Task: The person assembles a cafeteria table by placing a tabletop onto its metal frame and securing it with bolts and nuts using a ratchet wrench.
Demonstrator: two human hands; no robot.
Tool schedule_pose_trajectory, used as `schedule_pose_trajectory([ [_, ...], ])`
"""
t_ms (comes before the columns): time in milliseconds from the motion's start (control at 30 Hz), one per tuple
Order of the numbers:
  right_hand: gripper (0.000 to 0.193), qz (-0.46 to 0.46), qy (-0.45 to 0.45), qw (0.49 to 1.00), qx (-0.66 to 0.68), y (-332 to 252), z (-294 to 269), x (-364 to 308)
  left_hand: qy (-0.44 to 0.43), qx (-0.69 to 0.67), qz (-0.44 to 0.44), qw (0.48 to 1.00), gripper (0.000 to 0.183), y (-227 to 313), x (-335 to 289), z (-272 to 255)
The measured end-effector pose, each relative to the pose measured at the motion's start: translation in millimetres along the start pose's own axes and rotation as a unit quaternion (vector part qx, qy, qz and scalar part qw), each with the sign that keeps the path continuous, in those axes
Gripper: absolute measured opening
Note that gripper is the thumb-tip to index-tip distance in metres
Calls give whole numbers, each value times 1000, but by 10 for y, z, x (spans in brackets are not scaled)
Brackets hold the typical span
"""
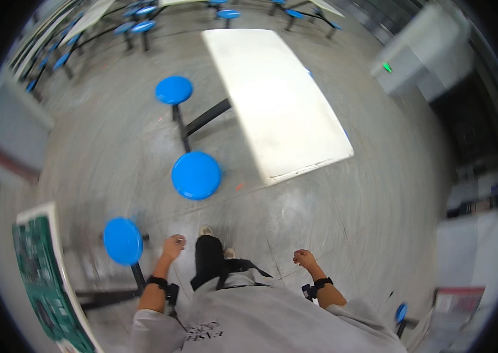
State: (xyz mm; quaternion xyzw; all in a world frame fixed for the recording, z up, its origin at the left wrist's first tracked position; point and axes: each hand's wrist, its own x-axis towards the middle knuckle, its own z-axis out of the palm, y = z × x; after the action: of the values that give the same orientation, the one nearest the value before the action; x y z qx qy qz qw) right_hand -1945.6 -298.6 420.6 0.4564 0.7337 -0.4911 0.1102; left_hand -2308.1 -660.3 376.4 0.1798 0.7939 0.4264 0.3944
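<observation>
My left hand (173, 245) hangs beside my left leg with its fingers loosely curled and no held thing showing in it. The closest thing to it is a round blue stool seat (123, 241) on a dark metal frame. My right hand (304, 257) is out to the right of my body above the grey floor, its fingers curled in and nothing seen in them. Neither hand touches anything. Each forearm wears a black strap with a small dark device, one on the left arm (170, 292) and one on the right arm (308, 290).
Ahead stands a long white table (287, 106) with attached blue stools (196, 175). At my left, green trays (43, 270) cover another white table. More tables and stools fill the far left. A pale cabinet with a green light (387, 67) stands far right. My shoe (205, 230) rests on concrete.
</observation>
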Motion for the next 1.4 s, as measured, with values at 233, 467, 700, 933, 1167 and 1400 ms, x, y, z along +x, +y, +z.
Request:
schedule_pose_trajectory([
  [233,36,10,65,995,79,-592,203,-868,-184,-167,-179,952,61,922,1242,514],
  [467,28,97,264,948,149,-272,99,-1269,-224,-371,-259,863,79,1374,2418,727],
  [700,28,194,271,935,118,456,-297,-796,-206,-103,-74,970,64,831,2237,493],
  [933,29,112,114,986,34,268,-1410,224,-78,-335,-216,914,71,1909,1328,652],
  [1167,58,18,186,981,-40,39,-1875,1636,92,-322,-279,900,74,1696,1282,781],
  [1400,75,13,158,987,-26,-914,-2532,2095,297,-212,-240,900,71,1704,1132,1054],
])
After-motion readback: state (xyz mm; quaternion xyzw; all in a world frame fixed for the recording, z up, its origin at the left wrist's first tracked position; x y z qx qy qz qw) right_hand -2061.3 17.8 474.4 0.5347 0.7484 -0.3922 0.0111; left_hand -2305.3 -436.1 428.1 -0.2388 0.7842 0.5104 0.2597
